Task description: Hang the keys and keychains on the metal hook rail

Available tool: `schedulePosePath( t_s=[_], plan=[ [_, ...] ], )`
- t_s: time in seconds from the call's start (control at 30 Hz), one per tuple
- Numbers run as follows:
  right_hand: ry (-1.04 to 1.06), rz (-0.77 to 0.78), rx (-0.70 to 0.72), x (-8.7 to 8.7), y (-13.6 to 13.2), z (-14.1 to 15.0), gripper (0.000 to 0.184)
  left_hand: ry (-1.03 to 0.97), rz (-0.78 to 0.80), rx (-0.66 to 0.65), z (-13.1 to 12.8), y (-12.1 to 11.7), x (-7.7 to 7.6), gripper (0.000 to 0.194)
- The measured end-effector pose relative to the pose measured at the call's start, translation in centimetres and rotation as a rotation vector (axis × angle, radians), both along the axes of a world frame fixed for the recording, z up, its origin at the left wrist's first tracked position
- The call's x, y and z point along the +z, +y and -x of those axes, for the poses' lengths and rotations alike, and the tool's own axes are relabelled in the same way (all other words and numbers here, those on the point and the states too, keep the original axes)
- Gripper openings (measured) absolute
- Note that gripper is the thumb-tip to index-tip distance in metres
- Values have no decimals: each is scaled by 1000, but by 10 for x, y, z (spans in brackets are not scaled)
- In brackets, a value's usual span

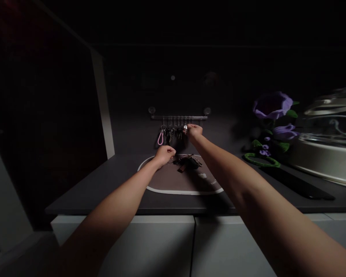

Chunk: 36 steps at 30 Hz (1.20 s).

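Observation:
The scene is dim. A rail with hooks [178, 117] is fixed to the dark wall, and several key bunches [170, 133] hang from it, one with a pink loop [160, 137]. My right hand [193, 131] is raised to the rail's right part, fingers pinched on a small silver key [185, 127]. My left hand [164, 154] is lower, fingers curled closed just above a brown oval mat [173, 181], next to a dark pile of keys [188, 161] lying on the mat. What the left fingers hold is hidden.
The mat lies on a dark countertop [103, 188] over white cabinet doors [150, 246]. Purple artificial flowers [272, 105] stand at the right, with a white appliance [328, 150] beyond them and a flat black object [296, 184] in front. A white panel edge [102, 107] rises at the left.

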State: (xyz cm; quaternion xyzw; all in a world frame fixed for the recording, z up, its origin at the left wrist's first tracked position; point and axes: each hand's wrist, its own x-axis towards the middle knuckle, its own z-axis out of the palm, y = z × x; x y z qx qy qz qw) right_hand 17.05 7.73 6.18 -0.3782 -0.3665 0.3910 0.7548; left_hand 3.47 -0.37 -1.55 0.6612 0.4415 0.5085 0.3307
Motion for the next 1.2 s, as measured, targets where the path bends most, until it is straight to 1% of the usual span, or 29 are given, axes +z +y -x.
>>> schedulePosePath(
  t_s=[0.13, 0.33, 0.5, 0.73, 1.03, 1.2],
  plan=[
    [24, 14, 2, -6, 3, -1, 9, -4, 3, -5, 1, 2, -1, 4],
    [6, 21, 1, -15, 5, -4, 6, -4, -2, 10, 0, 5, -4, 5],
    [-12, 35, -33, -18, 3, -6, 5, 3, -3, 13, 0, 3, -3, 5],
    [-44, 24, -9, -25, 4, -8, 5, 5, 1, 13, 0, 2, -2, 6],
    [2, 74, 31, -32, 0, -12, 22, 55, -7, 30, 2, 4, -4, 7],
    [-58, 69, 47, -42, 2, -18, 29, 79, -28, 40, 1, 0, -1, 8]
  ],
)
